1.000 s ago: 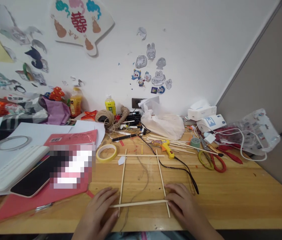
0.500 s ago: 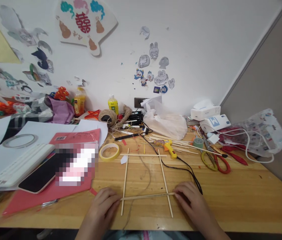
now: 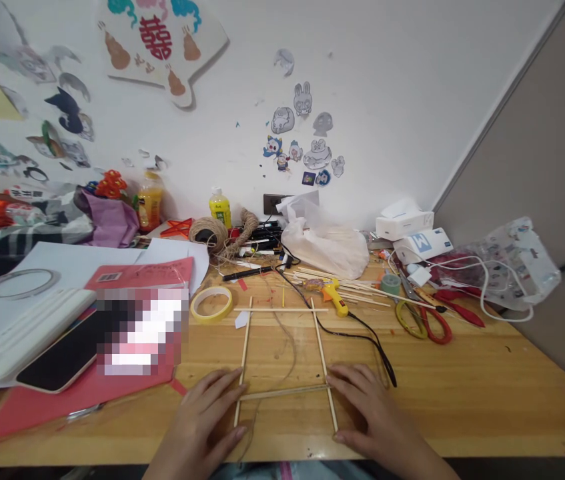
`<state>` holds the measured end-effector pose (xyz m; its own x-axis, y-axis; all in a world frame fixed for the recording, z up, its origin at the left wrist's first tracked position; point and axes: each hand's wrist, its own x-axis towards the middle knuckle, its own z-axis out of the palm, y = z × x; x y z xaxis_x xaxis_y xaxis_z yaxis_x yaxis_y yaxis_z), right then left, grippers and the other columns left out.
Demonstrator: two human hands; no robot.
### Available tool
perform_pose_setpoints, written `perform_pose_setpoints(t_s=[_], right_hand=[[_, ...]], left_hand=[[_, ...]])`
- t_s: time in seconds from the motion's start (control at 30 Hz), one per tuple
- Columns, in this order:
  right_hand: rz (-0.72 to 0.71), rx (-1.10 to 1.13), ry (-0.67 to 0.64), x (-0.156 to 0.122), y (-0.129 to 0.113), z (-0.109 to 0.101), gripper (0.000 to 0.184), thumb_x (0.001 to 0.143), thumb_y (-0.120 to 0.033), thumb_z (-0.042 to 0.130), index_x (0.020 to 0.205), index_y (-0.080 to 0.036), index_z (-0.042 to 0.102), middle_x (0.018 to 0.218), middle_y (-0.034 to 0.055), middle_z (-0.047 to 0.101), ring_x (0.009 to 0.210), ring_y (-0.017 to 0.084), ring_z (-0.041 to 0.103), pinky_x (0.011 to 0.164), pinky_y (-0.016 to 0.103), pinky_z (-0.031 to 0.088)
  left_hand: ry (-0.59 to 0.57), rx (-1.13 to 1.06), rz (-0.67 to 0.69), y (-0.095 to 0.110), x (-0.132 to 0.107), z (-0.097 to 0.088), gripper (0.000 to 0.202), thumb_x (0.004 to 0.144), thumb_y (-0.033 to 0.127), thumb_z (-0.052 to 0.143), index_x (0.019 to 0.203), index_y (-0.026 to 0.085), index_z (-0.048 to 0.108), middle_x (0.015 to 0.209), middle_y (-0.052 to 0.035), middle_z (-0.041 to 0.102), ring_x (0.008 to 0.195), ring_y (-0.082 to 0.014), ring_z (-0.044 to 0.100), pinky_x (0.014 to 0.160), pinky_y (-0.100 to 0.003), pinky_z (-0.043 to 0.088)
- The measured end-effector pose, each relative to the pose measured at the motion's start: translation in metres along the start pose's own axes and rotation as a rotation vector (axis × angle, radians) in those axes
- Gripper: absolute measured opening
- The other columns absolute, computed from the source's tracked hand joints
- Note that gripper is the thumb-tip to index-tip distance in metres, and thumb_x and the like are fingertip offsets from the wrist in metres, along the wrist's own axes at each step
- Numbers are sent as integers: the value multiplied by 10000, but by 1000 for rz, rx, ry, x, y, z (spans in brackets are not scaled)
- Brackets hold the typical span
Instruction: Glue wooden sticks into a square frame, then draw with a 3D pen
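On the left of the wooden worktop (image 3: 487, 400), a smartphone (image 3: 59, 360) lies slantwise on a red folder (image 3: 37, 413). The left hand (image 3: 199, 417) rests near the front edge, its fingers and thumb loosely spread, fingertips against the left stick (image 3: 245, 350). Beyond that hand, a yellow tape roll (image 3: 215, 318) lies flat. The near crosswise stick (image 3: 285, 392) meets the left stick beside the fingers and slants slightly away toward the right; the far crosswise stick (image 3: 282, 310) lies across near the far ends. With the right stick (image 3: 323, 353), the four outline a frame on the worktop, and a thin string (image 3: 293, 353) curves through it. A yellow glue gun (image 3: 337, 300) lies just past the far right corner. The right hand (image 3: 375, 413) is also spread, a fingertip where near crosswise and right sticks meet, the thumb by the right stick's near end. Farther right lie scissors (image 3: 424, 321) with yellow and red handles.
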<state>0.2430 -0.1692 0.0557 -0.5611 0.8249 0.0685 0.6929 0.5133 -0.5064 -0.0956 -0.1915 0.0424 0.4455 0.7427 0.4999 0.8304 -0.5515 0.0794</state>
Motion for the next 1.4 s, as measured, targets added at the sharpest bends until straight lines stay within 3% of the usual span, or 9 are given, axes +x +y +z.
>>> perform_pose_setpoints(t_s=[0.2, 0.33, 0.43, 0.63, 0.83, 1.03, 1.17, 1.3, 1.4], right_hand=[[30, -29, 6, 4, -8, 5, 547, 767, -369, 668, 1282, -244, 535, 1330, 86, 530, 1219, 288, 439, 1024, 456, 342], [39, -52, 19, 2, -9, 7, 568, 750, -303, 675, 1294, -240, 524, 1325, 79, 538, 1207, 277, 458, 1024, 441, 356], [15, -58, 34, 2, -9, 9, 544, 767, -311, 655, 1292, -254, 524, 1354, 74, 515, 1224, 275, 451, 1025, 441, 358], [-19, -71, 17, 2, -6, 10, 514, 794, -309, 629, 1294, -262, 521, 1389, 57, 485, 1253, 259, 436, 1038, 438, 348], [-99, -113, 87, 2, -4, 10, 461, 826, -334, 610, 1272, -251, 534, 1344, 65, 534, 1202, 260, 486, 996, 420, 400], [-137, -100, 310, 6, -5, 15, 266, 895, -162, 463, 1125, -214, 586, 1082, 81, 649, 983, 207, 585, 844, 353, 484], [-63, -65, 310, 10, -9, 17, 178, 873, -141, 478, 987, -198, 602, 934, 73, 636, 868, 211, 581, 752, 354, 491], [-31, -81, 240, 11, -16, 15, 338, 790, -194, 611, 1125, -202, 565, 1085, 94, 602, 992, 256, 546, 836, 411, 470], [-25, -91, 192, 11, -19, 13, 433, 760, -233, 652, 1180, -216, 547, 1169, 97, 572, 1061, 276, 514, 885, 431, 448]], left_hand=[[-3, -32, -1, -2, 0, -2, 407, 769, 442, 636, 1149, 297, 626, 1220, -53, 648, 1082, -240, 605, 847, -322, 539], [-3, -67, -18, -5, -1, 1, 335, 814, 350, 596, 1143, 294, 631, 1211, -39, 654, 1097, -213, 596, 888, -298, 515], [8, -48, -6, -6, 0, 2, 326, 816, 335, 592, 1136, 289, 634, 1200, -40, 661, 1088, -215, 602, 877, -305, 524], [7, 12, 41, -2, 1, -5, 437, 756, 460, 641, 1152, 274, 621, 1183, -67, 669, 1050, -243, 628, 806, -330, 566], [3, -15, 11, -3, 0, -3, 399, 799, 384, 611, 1180, 270, 592, 1192, -52, 663, 1068, -227, 622, 848, -319, 550], [127, -120, -41, -12, -1, 5, 228, 852, 293, 550, 1058, 234, 630, 1018, -43, 720, 953, -172, 662, 854, -250, 532], [168, -99, -50, -13, 2, 3, 178, 846, 347, 564, 936, 222, 653, 916, -54, 730, 874, -182, 678, 790, -265, 558], [107, 1, -42, -5, 6, -1, 399, 760, 450, 647, 1081, 215, 616, 1034, -88, 712, 944, -245, 661, 772, -350, 576], [77, 37, -8, -1, 8, -3, 412, 769, 413, 640, 1129, 219, 595, 1092, -89, 699, 999, -260, 640, 787, -376, 573]])
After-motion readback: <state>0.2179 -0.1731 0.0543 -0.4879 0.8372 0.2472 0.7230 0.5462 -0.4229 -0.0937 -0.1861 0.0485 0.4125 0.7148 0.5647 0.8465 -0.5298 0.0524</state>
